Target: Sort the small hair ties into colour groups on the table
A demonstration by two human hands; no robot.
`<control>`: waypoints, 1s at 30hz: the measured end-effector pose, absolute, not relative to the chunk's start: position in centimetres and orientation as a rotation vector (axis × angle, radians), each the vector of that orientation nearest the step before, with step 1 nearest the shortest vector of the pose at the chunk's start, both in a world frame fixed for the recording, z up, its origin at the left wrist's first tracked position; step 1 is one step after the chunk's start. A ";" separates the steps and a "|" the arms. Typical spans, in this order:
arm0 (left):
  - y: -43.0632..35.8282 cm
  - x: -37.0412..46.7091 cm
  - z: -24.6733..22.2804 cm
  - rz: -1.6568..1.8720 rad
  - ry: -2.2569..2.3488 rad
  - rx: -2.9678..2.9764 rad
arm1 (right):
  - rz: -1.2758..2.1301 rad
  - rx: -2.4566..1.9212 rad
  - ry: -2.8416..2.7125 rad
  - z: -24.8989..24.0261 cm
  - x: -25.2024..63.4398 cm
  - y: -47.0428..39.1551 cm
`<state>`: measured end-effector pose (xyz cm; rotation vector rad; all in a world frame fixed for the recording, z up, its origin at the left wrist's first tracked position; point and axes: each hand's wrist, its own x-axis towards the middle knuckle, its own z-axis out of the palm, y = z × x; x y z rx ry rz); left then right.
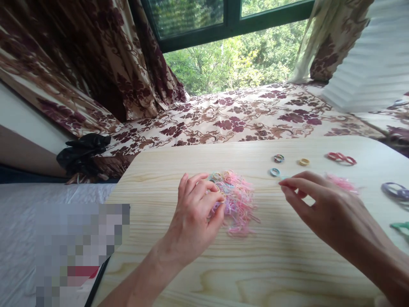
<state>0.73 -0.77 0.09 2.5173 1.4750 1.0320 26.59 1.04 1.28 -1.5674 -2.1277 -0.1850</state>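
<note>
- Head view: left hand (194,213) loosely curled, fingertips at the near-left part of a mixed pile of small elastic bands (239,204); cannot tell whether any band is gripped
- Right hand (329,204) has thumb and index drawn near to a pinch beside a pale blue strand (285,177); blur hides whether it is gripped. Such a fingertip posture, in my judgement, suits thin, light elastic
- Beyond the right hand: blue ring (274,172), multicoloured ring (279,158), yellow ring (304,162) and coral bands (341,158); pink strands (343,183) lie partly behind it, purple bands (395,190) and green bands (401,227) at far right. Gaps between them appear to keep colours distinct and within reach
- Surface: pale wood-grain table (179,268), rounded corners
- Room: green-framed window (232,25), trees outside, floral curtain (111,55), matching floral cloth (223,121) behind the table, black bag (84,149) at left
</note>
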 end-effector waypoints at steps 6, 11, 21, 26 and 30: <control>-0.8 0.7 0.2 0.961 1.463 2.551 | -0.015 -1.232 -2.327 0.5 24.3 -0.4; -0.9 0.7 0.6 0.892 1.432 2.588 | 0.104 -1.165 -2.377 0.3 23.8 -1.0; -1.7 1.1 0.9 0.696 1.255 2.709 | 0.189 -1.230 -2.434 0.0 24.1 -1.2; -1.7 1.2 0.8 0.694 1.219 2.712 | 0.166 -1.301 -2.430 0.1 24.3 -1.0; -1.6 1.2 0.6 0.750 1.272 2.680 | 0.149 -1.271 -2.446 0.1 24.2 -1.1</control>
